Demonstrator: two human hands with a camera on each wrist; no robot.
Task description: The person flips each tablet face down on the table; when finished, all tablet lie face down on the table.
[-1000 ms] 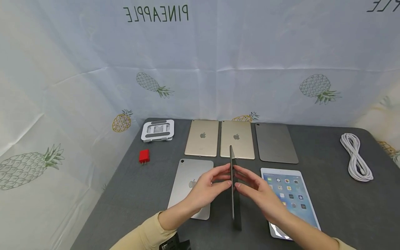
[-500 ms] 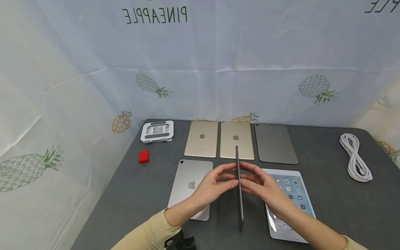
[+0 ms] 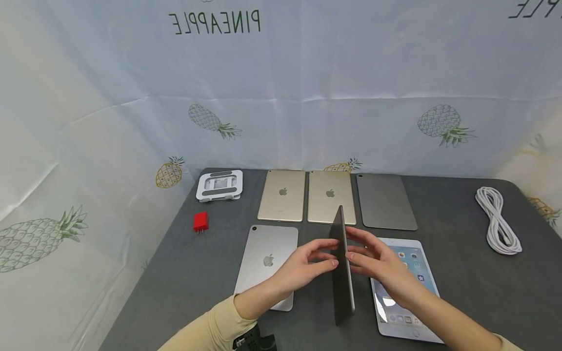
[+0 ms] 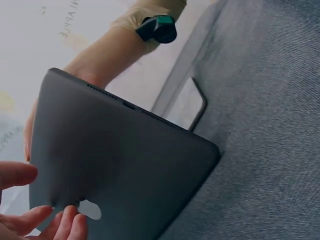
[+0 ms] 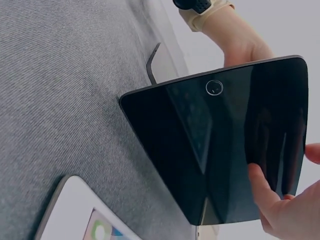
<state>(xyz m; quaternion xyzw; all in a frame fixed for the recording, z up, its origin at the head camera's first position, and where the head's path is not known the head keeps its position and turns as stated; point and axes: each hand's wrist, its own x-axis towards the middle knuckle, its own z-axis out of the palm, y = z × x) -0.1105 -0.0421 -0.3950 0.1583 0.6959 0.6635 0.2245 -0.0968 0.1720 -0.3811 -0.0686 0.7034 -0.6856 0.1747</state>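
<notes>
A dark grey tablet [image 3: 341,273] stands on its long edge on the table, between my two hands. Its back with the logo [image 4: 91,209] faces my left hand [image 3: 309,265]; the black screen with a round home button [image 5: 214,88] faces my right hand [image 3: 378,261]. My left fingertips touch the back near the logo, the thumb up by the top edge. On the other side, my right fingers rest against the screen and the thumb is at the top edge. Loosely bent, the fingers of neither hand wrap round the tablet. A silver tablet [image 3: 269,261] lies left; a lit white tablet [image 3: 417,263] lies right.
Two gold tablets [image 3: 281,196] and a grey tablet [image 3: 386,201] lie in a row at the back. A white folding stand [image 3: 219,185] and a red charger [image 3: 200,222] are at the left. A bundled white cable [image 3: 497,220] lies far right, before a pineapple-print curtain [image 3: 303,122].
The upright tablet has shifted slightly right and swung from showing its screen side, through edge-on, to showing its dark back side. Both hands moved right with it.
</notes>
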